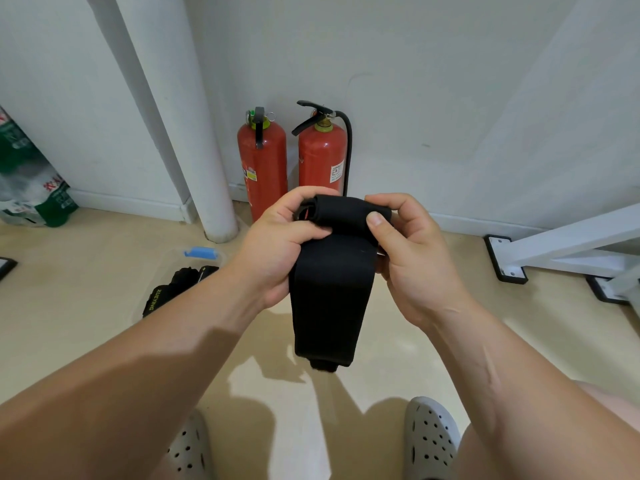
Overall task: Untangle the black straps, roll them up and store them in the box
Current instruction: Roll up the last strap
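My left hand [277, 251] and right hand [412, 254] pinch rolled top of wide black fabric strap [329, 292] (tail hangs free); clear plastic box [194, 258] on floor, left.

Bare utility corner: white walls, two fire extinguishers [291, 161], pipe [194, 133].

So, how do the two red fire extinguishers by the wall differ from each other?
The left extinguisher has a black strap-like piece hanging down its front from the top; the right extinguisher has a black hose curving down its right side. The left one shows a yellow-green collar; the right one shows a brass-coloured neck and a black lever sticking out to the left. Both are red, upright, labelled and stand against the wall.
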